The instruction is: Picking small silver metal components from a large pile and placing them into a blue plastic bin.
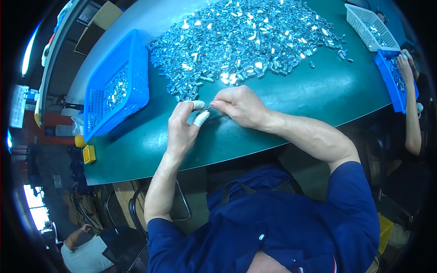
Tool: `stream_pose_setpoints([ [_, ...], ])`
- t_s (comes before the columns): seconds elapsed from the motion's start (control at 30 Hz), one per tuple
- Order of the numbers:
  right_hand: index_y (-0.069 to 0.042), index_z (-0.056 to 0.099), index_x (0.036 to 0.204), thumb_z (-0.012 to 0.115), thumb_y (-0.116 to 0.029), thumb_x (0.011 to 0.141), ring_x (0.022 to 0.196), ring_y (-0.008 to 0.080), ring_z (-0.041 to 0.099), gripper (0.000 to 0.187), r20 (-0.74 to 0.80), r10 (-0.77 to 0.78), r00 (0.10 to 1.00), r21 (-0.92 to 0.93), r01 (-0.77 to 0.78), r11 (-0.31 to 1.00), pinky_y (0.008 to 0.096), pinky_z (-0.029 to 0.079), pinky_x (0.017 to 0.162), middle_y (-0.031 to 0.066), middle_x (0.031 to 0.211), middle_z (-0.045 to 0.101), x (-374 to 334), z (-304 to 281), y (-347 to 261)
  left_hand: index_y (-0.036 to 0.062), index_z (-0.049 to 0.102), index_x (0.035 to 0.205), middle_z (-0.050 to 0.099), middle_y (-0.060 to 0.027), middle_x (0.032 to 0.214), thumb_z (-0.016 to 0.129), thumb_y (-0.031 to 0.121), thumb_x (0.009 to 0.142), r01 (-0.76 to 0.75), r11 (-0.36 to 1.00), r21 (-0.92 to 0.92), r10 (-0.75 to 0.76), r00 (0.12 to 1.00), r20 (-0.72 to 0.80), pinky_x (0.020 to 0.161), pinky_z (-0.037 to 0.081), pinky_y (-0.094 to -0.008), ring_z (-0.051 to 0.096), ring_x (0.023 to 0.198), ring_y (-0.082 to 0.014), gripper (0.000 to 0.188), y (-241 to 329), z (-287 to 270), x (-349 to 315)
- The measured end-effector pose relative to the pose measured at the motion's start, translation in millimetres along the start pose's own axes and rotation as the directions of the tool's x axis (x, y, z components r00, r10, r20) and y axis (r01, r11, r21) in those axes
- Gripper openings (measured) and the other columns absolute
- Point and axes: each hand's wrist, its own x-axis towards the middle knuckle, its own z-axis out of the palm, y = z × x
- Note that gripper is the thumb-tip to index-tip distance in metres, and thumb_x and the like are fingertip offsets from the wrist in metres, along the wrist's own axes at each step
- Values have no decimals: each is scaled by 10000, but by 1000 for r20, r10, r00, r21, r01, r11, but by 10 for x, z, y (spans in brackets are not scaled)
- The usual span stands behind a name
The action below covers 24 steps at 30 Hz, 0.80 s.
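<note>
Holds, at the centre of the frame, a small silvery metal piece (205, 109), with the left-hand grip (181, 129) clamped on it between two white fingertip covers (200, 119). Has the right-hand grip (246, 107) at the piece's right end, bare thumb and finger together, apparently clamped on it too, though too small there to be sure. Shows too little between the fingers to tell its exact outline. Looks light enough for a fingertip pinch, stiff throughout, and probably smooth, so apt to skid out from bare skin if squeezed off-centre; likely gains some friction from the covers. Seems unlikely to bend or crack under finger pressure, though perhaps easily scuffed on its shine. Would best be taken by two opposite long sides, near mid-length, rather than by a corner. Appears over the glossy green tabletop (327, 93), just below the lower edge of a wide heap of short, shiny metal pieces (250, 41) across the top centre of the frame. Would probably slide readily on so smooth a surface. See, further out at upper left, a blue perforated plastic basket (140, 75), partly filled with similar shiny bits; at upper right, a white perforated plastic basket (362, 31); and, just beside it along the right edge, a blue plastic tray (385, 79), with another person's hand (404, 67) at its far side.
</note>
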Motion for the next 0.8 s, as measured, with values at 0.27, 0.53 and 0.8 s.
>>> stream_pose_setpoints([
  [0.27,-25,709,790,632,-327,1019,554,139,598,387,105,143,984,114,-154,981,325,458,531,73,625,642,-5,9,-72,16,701,969,701,-111,912,811,17,798,-52,997,57,53,998,-16,748,527,-377,663,850,-275,203,-28,1,-74],
  [0.53,-32,706,750,580,-403,1054,538,82,569,496,277,318,907,259,-389,884,275,440,499,21,608,633,-10,12,-53,27,692,916,695,-111,891,819,6,773,-85,993,85,87,996,-22,727,518,-384,651,834,-294,192,37,-22,-150],
  [0.8,-19,707,782,579,-414,1048,562,96,593,493,60,267,962,295,-272,916,282,455,522,36,614,650,58,-65,-13,50,702,975,717,-113,951,794,26,820,-18,886,464,147,959,-243,801,529,-419,672,899,-299,183,-481,-1000,-2],
])
